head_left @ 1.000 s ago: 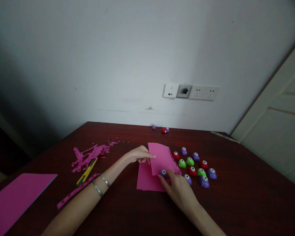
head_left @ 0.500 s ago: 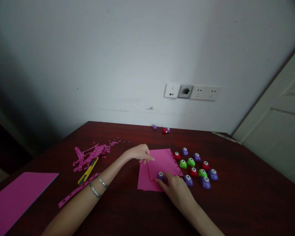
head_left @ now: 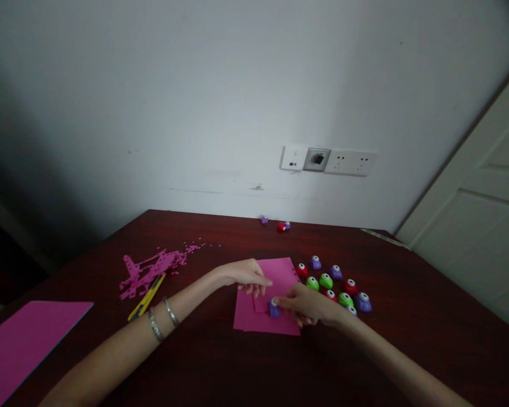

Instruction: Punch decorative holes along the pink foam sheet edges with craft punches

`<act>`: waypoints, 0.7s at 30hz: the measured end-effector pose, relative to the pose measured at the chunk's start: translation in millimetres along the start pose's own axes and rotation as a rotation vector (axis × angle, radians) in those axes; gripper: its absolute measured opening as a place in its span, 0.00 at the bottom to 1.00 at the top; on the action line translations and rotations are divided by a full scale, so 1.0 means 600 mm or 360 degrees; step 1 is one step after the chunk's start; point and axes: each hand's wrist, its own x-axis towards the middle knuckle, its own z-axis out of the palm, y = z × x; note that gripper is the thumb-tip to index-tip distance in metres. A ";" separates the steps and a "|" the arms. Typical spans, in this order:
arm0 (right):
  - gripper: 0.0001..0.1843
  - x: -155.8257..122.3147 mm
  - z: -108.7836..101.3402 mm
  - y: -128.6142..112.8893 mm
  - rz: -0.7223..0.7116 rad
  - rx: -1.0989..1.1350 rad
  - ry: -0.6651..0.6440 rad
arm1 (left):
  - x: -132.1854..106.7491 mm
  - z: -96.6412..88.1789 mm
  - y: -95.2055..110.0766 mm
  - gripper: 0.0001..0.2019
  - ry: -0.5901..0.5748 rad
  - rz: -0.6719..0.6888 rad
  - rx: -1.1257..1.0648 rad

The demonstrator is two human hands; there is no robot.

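A purple craft paper punch (head_left: 274, 310) with a white button sits at the near edge of the small pink sheet (head_left: 280, 271). My right hand (head_left: 307, 302) is closed on this punch, its thumb on the button. My left hand (head_left: 250, 277) has curled fingers at the sheet's left side, with the thumb over the paper. Beneath lies a larger pink sheet (head_left: 244, 319). Dark punched holes run along the small sheet's right edge, partly covered by my right hand. Several red, green (head_left: 326, 280) and purple punches stand right of the paper.
Pink paper scraps (head_left: 152, 271) lie at the left, beside a yellow box cutter (head_left: 147, 297). A larger pink stack (head_left: 34, 333) is at the table's left front. More small punches (head_left: 282, 226) sit by the wall, below sockets (head_left: 351, 163).
My right hand has swung over the right part of the paper, its thumb now on the purple punch's button. My left hand has shifted slightly right and down. The view has moved a little.
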 end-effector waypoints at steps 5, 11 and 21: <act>0.28 0.028 -0.020 0.003 0.0088 0.0021 -0.0249 | 0.004 0.008 -0.006 0.22 -0.0153 -0.0111 -0.0066; 0.26 0.035 -0.026 -0.006 0.0194 0.0122 -0.0473 | 0.011 0.013 0.000 0.23 -0.0311 -0.0206 -0.0129; 0.22 0.038 -0.037 -0.018 0.0254 0.0159 -0.0575 | 0.022 0.003 0.003 0.24 -0.0403 -0.0294 -0.0106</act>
